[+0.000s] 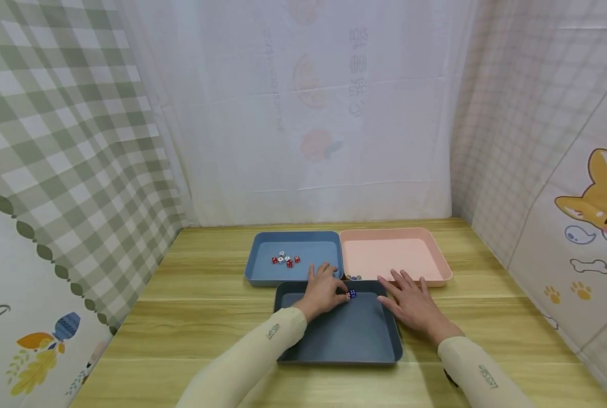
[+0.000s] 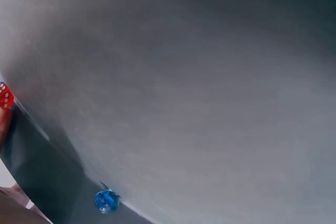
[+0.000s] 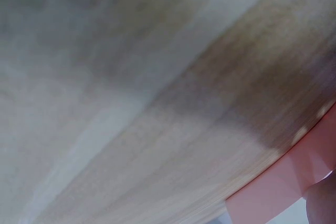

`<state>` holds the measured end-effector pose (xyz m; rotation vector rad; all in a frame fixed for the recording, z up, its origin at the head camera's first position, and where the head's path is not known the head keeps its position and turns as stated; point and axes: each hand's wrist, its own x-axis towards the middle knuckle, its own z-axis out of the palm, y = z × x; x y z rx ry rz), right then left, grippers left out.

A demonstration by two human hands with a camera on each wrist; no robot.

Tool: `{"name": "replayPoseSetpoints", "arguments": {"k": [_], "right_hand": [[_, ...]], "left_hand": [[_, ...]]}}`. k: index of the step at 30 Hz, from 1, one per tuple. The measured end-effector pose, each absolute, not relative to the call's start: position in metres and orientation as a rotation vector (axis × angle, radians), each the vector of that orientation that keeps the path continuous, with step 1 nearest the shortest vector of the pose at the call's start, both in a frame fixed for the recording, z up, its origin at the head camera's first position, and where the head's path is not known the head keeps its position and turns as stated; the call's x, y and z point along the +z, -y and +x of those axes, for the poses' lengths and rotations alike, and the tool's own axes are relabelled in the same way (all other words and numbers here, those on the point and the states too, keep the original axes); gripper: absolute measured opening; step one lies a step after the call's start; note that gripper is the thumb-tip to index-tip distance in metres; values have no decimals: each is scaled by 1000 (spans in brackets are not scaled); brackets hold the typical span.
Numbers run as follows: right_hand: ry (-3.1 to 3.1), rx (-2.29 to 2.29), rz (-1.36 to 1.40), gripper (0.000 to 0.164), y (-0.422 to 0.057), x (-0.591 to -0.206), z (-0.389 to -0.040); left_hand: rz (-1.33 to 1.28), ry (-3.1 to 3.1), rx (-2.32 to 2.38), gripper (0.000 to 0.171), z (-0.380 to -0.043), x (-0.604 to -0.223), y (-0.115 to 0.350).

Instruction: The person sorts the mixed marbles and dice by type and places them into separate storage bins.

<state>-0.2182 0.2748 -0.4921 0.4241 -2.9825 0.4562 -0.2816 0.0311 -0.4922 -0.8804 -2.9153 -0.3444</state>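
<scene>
My left hand (image 1: 323, 290) reaches over the far part of a dark grey tray (image 1: 340, 361), thumb and forefinger at a small red die (image 2: 6, 96). In the left wrist view a fingertip touches that die at the left edge; most of the hand is out of frame. Right beside these fingertips in the head view is a small blue, white-spotted piece (image 1: 352, 293). A round, glassy blue piece (image 2: 107, 201) shows by the tray wall in the left wrist view. My right hand (image 1: 410, 300), fingers spread and holding nothing, hovers at the dark tray's right edge, near the pink tray (image 1: 438, 275).
Behind the dark tray stands a blue tray (image 1: 262, 277) with several red dice (image 1: 289, 263) and white dice (image 1: 281, 254). Small round pieces (image 1: 354, 277) lie in the pink tray's near left corner. Cloth curtains (image 1: 308, 192) enclose the wooden table (image 1: 196, 306).
</scene>
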Motion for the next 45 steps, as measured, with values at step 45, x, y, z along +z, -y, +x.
{"name": "replayPoseSetpoints", "arguments": {"k": [45], "right_hand": [[2966, 450, 437, 60, -276, -495, -219]], "left_hand": [[-767, 2907, -586, 12, -297, -458, -17]]}}
